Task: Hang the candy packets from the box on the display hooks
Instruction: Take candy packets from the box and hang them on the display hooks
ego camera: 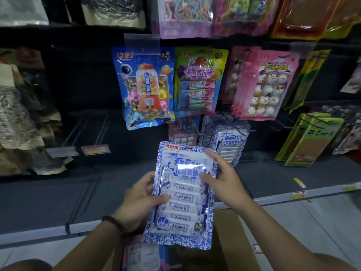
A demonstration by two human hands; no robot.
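I hold a blue-and-white candy packet (181,210) upright in front of me, its hang hole at the top. My left hand (139,200) grips its left edge, thumb on the front. My right hand (222,178) holds its upper right side, fingers across the front. Just beyond it, matching blue-and-white packets (231,141) hang on a low display hook (252,131). The open cardboard box (230,241) sits below my arms, with another packet (144,255) partly visible inside.
Other candy packets hang above: a blue one (146,89), a green one (197,83) and pink ones (267,85). Green packs (304,139) hang at right. Bare hooks with price tags (95,149) stick out at left. A dark shelf ledge (78,192) runs below.
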